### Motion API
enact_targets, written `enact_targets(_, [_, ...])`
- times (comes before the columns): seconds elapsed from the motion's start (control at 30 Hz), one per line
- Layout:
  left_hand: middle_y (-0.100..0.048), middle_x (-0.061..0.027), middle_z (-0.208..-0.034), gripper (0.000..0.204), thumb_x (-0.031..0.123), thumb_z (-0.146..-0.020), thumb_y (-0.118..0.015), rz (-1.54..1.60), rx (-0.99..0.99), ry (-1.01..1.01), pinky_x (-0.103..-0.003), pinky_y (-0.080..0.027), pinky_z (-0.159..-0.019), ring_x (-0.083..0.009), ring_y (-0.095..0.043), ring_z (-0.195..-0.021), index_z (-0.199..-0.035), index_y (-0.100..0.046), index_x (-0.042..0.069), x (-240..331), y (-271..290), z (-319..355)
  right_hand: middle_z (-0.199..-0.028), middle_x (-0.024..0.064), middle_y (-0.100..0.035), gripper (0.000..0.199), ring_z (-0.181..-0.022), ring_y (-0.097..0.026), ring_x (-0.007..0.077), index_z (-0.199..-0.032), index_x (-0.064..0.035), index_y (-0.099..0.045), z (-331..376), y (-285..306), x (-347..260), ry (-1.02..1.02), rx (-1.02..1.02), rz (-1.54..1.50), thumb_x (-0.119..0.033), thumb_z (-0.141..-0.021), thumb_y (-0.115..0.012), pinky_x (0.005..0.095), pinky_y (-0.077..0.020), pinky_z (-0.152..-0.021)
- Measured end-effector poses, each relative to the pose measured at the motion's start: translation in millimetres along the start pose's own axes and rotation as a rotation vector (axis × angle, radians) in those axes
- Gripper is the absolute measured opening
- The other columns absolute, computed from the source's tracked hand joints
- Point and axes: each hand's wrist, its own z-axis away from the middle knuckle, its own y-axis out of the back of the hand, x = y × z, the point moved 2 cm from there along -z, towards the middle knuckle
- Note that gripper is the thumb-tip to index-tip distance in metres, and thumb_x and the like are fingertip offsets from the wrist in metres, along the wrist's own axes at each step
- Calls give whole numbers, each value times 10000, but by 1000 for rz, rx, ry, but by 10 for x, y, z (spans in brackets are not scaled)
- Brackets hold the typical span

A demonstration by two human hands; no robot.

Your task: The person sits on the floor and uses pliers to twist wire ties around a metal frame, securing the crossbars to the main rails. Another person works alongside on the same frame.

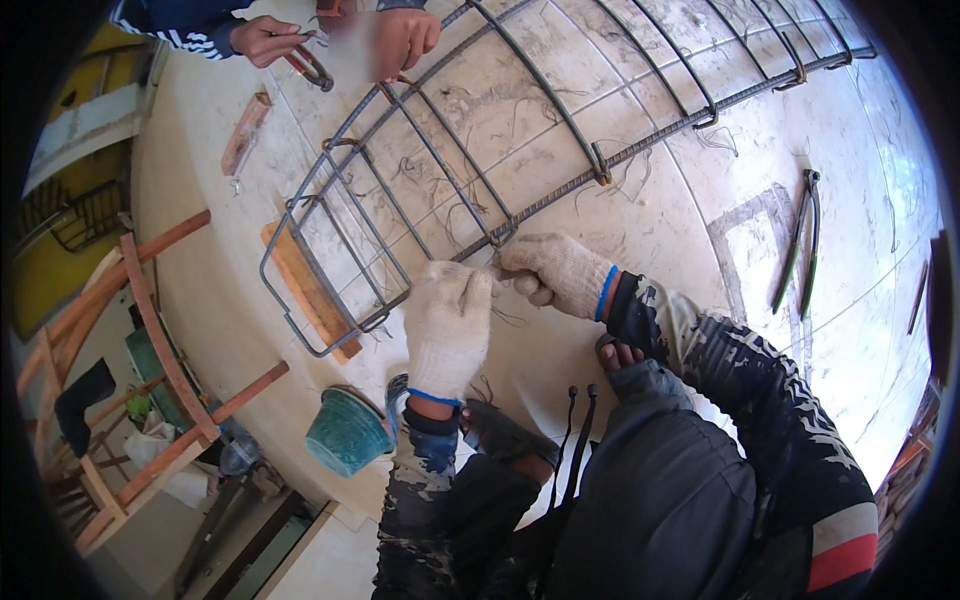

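The person crouches on a pale concrete floor [700, 150] and works on a rebar cage [480, 150] that lies on its side, one end resting on a wooden block [310, 290]. Both hands wear white knitted gloves. The left hand [447, 325] is closed, its fingers curled near the joint where a long bar crosses a stirrup, and it seems to pinch a thin tie wire [497, 262]. The right hand [555, 272] is also closed at this same joint — whether it holds the wire or a small tool, I cannot tell.

Several crossings further along the cage already show wire ends, so I judge these are tied; this joint is in work. Long pincers [800, 240] lie unused on the floor, well apart. At the top a co-worker's hands [330, 40] grip another tool at the cage — a green bucket [347, 432] stands near the person's foot.
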Motion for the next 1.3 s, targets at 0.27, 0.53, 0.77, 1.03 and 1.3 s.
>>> enact_targets(0.27, [-666,-41,-855,324,249,-1094,-544,705,-279,586,-320,-551,-779,-164,-682,-850,-1146,-725,-15,-49,-92,34,-818,-7,-579,251,-690,-573,124,-1195,-70,-693,18,-29,320,-424,-123,-642,-148,-992,-569,279,-473,-589])
enact_targets(0.53, [-573,20,-726,294,332,-1053,-646,870,-138,739,-278,-441,-583,-117,-544,-619,-1028,-688,42,-182,-348,-240,-888,207,-716,298,-815,-699,342,-1047,-22,-748,-96,-66,-24,-322,321,-119,-265,-960,-599,443,-548,-750])
enact_targets(0.77, [-533,35,-719,245,318,-1017,-694,865,174,513,-285,-359,-504,-82,-456,-576,-910,-647,102,-302,-718,-69,-846,200,-708,262,-807,-719,331,-1054,-1,-730,-63,-51,-238,-530,289,-303,-208,-968,-596,446,-551,-759])
enact_targets(1.03, [-554,-19,-706,300,346,-1039,-614,1599,188,756,-279,-334,-443,-115,-422,-496,-846,-570,120,-305,-863,-173,-786,-36,-607,205,-638,-521,72,-1076,-50,-725,0,-245,-123,-739,411,-1067,-224,-1049,-619,250,-401,-542])
enact_targets(1.3, [-500,30,-667,302,301,-1029,-594,1746,-14,722,-261,-348,-467,-105,-462,-539,-757,-549,178,-348,-744,-174,-722,-80,-457,176,-550,-414,61,-1064,-96,-641,70,-314,119,-446,216,-1080,-259,-1080,-575,238,-323,-500])
